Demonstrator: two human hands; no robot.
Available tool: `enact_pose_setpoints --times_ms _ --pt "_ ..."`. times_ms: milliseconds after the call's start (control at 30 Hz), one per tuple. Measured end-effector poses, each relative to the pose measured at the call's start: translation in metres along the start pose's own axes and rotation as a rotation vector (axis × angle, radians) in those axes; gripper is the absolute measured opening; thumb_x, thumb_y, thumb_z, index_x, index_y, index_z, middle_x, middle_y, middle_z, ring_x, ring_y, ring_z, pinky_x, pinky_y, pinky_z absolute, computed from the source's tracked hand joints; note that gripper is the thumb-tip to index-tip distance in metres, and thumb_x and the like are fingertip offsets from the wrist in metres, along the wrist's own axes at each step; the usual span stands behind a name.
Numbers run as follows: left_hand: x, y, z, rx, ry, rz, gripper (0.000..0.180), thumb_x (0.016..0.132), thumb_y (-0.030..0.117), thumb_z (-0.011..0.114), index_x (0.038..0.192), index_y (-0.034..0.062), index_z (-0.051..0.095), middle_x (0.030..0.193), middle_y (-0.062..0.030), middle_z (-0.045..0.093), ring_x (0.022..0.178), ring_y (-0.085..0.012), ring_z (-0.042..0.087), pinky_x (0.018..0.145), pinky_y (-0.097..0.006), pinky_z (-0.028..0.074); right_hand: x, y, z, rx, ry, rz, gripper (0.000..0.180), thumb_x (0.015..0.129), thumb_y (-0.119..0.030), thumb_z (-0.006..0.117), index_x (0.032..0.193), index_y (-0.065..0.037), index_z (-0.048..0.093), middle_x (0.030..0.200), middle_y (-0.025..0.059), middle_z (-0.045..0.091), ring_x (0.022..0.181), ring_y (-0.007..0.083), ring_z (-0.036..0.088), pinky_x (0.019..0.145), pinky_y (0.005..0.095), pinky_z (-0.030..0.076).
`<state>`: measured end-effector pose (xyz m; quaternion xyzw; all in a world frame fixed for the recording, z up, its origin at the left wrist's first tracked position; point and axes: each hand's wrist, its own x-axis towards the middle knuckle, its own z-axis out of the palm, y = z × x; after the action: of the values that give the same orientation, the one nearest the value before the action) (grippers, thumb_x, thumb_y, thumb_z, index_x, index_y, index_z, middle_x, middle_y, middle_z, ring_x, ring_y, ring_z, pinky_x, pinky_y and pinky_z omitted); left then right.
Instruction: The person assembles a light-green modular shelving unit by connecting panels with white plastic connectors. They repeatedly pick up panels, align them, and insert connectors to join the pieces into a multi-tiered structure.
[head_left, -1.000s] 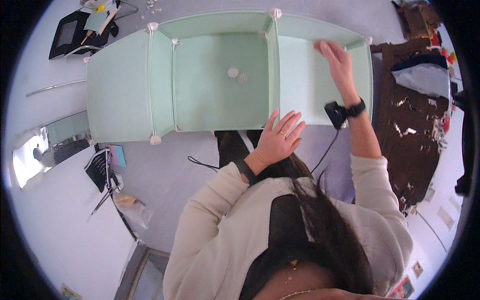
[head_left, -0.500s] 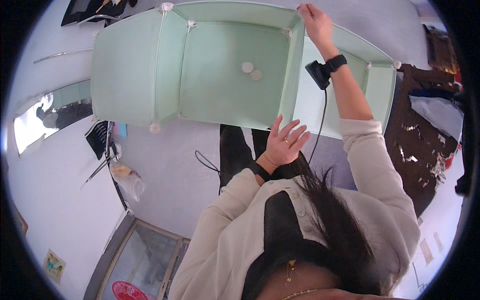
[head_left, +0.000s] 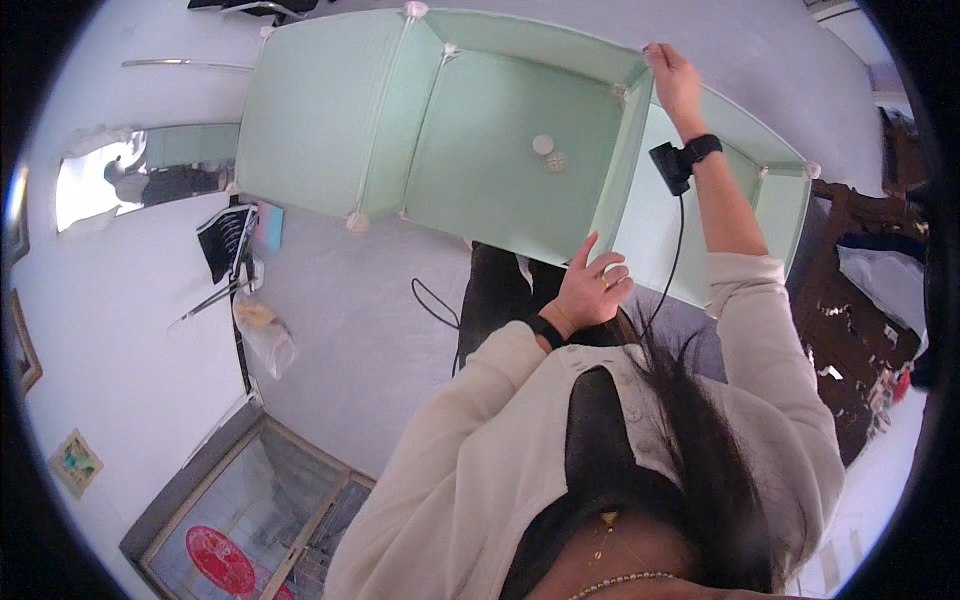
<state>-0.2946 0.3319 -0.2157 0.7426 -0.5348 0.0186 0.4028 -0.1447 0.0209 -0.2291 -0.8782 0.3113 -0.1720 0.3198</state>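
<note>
In front of me lies a pale green panel storage rack (head_left: 310, 115) with white corner connectors (head_left: 415, 10). My right hand (head_left: 676, 85) is closed at the far end of an upright green divider panel (head_left: 625, 150), its fingertips pinching the top edge. At the near end of that divider is my left hand (head_left: 592, 287), fingers apart and partly bent, one fingertip at the panel's edge. Two small round white discs, a plain one (head_left: 543, 145) and a cross-patterned one (head_left: 556, 161), rest inside the middle compartment.
A black device with a cable (head_left: 671, 168) is attached at my right wrist. Left of me are a mirror (head_left: 180, 165), a black shoe (head_left: 226, 243) and a plastic bag (head_left: 265, 340). Dark brown furniture (head_left: 850, 310) stands at the right.
The rack and both hands sit further right in the picture, and the rack looks more tilted. My left hand's fingers have bent more. My right hand keeps its place on the divider.
</note>
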Motion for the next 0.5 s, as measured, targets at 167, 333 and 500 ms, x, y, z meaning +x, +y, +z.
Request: enact_pose_setpoints --times_ms 167,333,500 --pt "0.001 -0.001 -0.037 -0.130 -0.165 -0.044 0.018 0.080 0.018 0.069 0.098 0.0164 0.066 0.106 0.0012 0.064 0.113 -0.0219 0.057 0.111 -0.061 0.028 0.004 0.002 0.002 0.179 -0.029 0.012 0.044 0.097 -0.045 0.050 0.118 -0.009 0.066 0.102 0.0167 0.070 0.097 0.0316 0.066 0.084 0.0389 0.050" --pt "-0.057 -0.056 -0.102 -0.129 0.052 -0.505 0.031 0.086 0.015 0.065 0.115 0.0076 0.060 0.118 -0.0114 0.060 0.113 -0.0299 0.056 0.098 -0.043 0.045 -0.058 -0.050 -0.053 0.211 0.128 -0.116 0.038 0.097 -0.030 0.057 0.126 -0.005 0.061 0.115 0.0136 0.068 0.107 0.0238 0.065 0.093 0.0365 0.048" --pt "-0.116 -0.173 -0.119 -0.611 0.551 -1.675 0.027 0.092 0.022 0.065 0.110 0.0033 0.058 0.102 -0.0058 0.059 0.090 -0.0176 0.058 0.076 -0.034 0.052 -0.218 -0.157 -0.056 0.369 -0.465 -0.206 0.031 0.090 -0.023 0.063 0.116 -0.004 0.063 0.110 0.0163 0.067 0.093 0.0303 0.068 0.084 0.0387 0.052"
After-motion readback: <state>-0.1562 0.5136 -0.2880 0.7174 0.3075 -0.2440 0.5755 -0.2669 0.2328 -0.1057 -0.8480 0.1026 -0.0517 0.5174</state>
